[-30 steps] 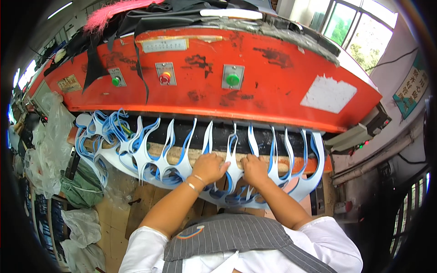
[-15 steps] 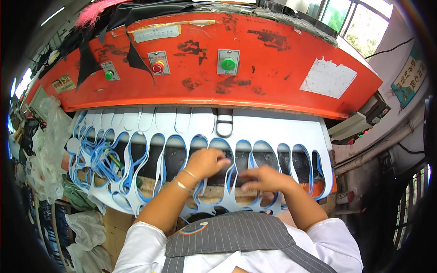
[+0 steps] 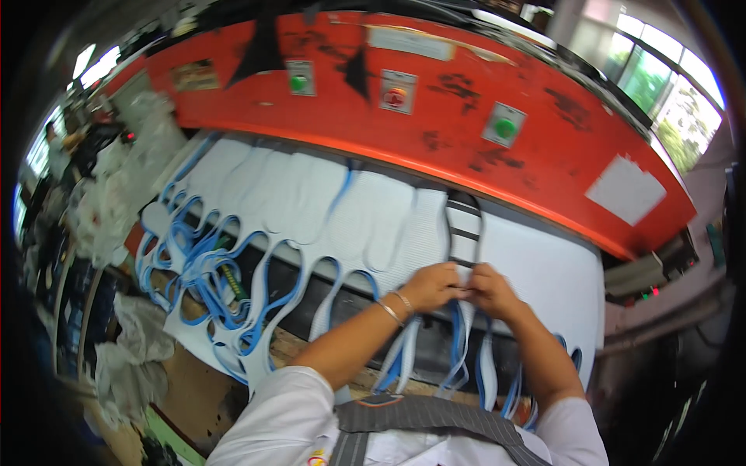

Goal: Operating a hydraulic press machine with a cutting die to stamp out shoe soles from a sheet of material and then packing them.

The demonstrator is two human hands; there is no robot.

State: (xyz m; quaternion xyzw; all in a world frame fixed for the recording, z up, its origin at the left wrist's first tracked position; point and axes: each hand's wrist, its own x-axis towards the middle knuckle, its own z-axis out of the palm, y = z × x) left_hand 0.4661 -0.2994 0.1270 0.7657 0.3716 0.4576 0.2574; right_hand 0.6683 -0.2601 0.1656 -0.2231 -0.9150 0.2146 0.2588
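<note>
The left hand [image 3: 432, 287] and right hand [image 3: 493, 292] meet, each grip closed on the near end of a black, barred frame [image 3: 465, 233]. It lies on white sheeting [image 3: 540, 264]; leftward, blue-edged strips [image 3: 208, 268] tangle. Beyond stands a red machine [image 3: 256, 116].

Left hand [image 3: 430, 287]: behind the fingers [image 3: 449, 273], 2 slim metallic bracelets [image 3: 391, 312] encircle the wrist. Farther back from the fingers, white short sleeves [image 3: 287, 404] cover the upper arms. Below the fingers, a grey apron [image 3: 435, 412], finely pale-striped, overlies the white shirt [image 3: 420, 447]; 1 small orange arc edges its top.
</note>
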